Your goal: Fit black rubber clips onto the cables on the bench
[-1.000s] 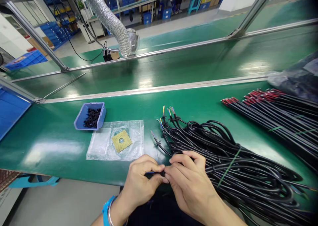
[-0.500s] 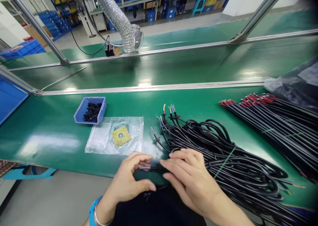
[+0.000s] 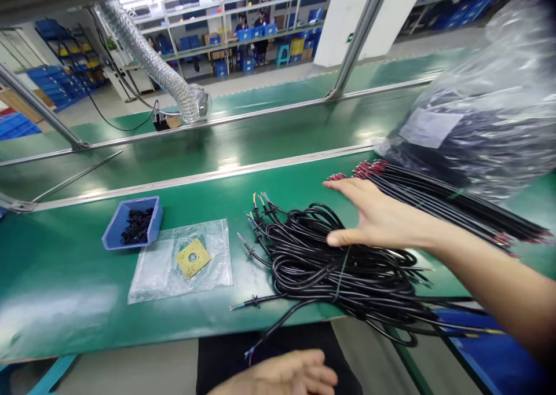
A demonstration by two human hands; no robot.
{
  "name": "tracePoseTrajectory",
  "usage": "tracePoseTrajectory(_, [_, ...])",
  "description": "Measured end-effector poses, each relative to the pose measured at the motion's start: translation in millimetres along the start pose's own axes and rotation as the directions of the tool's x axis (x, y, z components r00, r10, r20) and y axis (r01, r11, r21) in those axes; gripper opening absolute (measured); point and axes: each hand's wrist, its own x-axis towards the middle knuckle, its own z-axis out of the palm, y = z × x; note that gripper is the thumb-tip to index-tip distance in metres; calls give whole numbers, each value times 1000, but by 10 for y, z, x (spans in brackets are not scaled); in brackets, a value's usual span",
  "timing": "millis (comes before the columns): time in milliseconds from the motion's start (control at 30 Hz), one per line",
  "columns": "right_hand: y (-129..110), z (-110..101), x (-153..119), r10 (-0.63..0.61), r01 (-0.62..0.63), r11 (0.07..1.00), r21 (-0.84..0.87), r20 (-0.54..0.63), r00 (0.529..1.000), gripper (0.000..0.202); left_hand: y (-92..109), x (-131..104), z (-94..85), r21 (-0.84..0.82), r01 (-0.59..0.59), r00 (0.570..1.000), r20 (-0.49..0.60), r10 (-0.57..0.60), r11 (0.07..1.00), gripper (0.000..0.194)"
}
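Observation:
A heap of coiled black cables [image 3: 304, 267], bound with a green tie, lies at the bench's front edge. Its stripped ends point left, and several carry small black collars. One cable end with coloured wires [image 3: 249, 351] hangs over the edge above my lap. My right hand [image 3: 369, 215] reaches over the heap, thumb and fingers spread, holding nothing. Low in the view, my left hand [image 3: 291, 375] is palm up with loosely extended fingers and nothing in it, just below that hanging end. Straight black cables with red ends [image 3: 417, 192] lie beyond my right hand.
A blue bin [image 3: 154, 227] of small black parts stands at left. Beside it, a yellow square plate [image 3: 200, 262] with a centre hole lies on a clear plastic bag [image 3: 221, 273]. A large plastic-wrapped bundle [image 3: 478, 111] sits at right. A metal rail [image 3: 217, 172] crosses behind.
Both hands have let go of the cable end they were at. My right hand has moved up and right over the heap; my left hand has dropped lower. The view has swung right.

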Motion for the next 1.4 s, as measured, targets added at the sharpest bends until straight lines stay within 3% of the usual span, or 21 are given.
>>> tracePoseTrajectory(67, [17, 47, 99, 51, -80, 983, 166, 171, 984, 90, -119, 241, -40, -51, -85, 995, -60, 82, 995, 83])
tracePoseTrajectory(133, [-24, 144, 64, 13, -94, 964, 249, 309, 951, 77, -183, 393, -47, -143, -155, 980, -145, 134, 977, 76])
tracePoseTrajectory(267, [-232, 378, -410, -61, -58, 948, 314, 356, 933, 74, -240, 500, 61, -280, -321, 932, -263, 250, 905, 61])
tracePoseTrajectory(367, [-345, 566, -958, 4, -43, 970, 239, 161, 987, 69, -240, 520, 220, -227, -451, 885, -238, 400, 863, 63])
tracePoseTrajectory(467, [-362, 770, -1457, 39, -22, 979, 204, -81, 996, 56, -161, 544, 417, -110, -438, 892, -177, 416, 892, 68])
tracePoseTrajectory(600, [-401, 937, -1899, 197, -109, 942, 317, -259, 946, 58, -13, 616, 677, -27, -439, 897, -77, 436, 898, 67])
tracePoseTrajectory(767, [-588, 863, -2247, 303, -142, 917, 373, -421, 855, 64, 114, 731, 881, 67, -401, 915, 86, 395, 914, 58])
tracePoseTrajectory(867, [-693, 816, -2383, 402, -219, 893, 394, -476, 782, 64, 143, 832, 910, 43, -326, 941, 115, 319, 944, 49])
tracePoseTrajectory(967, [-731, 811, -2448, 439, -266, 886, 379, -506, 742, 58, 114, 964, 886, -34, -255, 962, 88, 257, 966, 46])
tracePoseTrajectory(1200, [-594, 819, -2512, 456, -330, 888, 319, -527, 717, 61, -6, 1191, 804, -57, -149, 989, -9, 149, 987, 49])
tracePoseTrajectory(1400, [-370, 875, -2600, 459, -307, 885, 349, -548, 699, 57, 8, 1256, 905, -14, -202, 979, 28, 203, 979, 60])
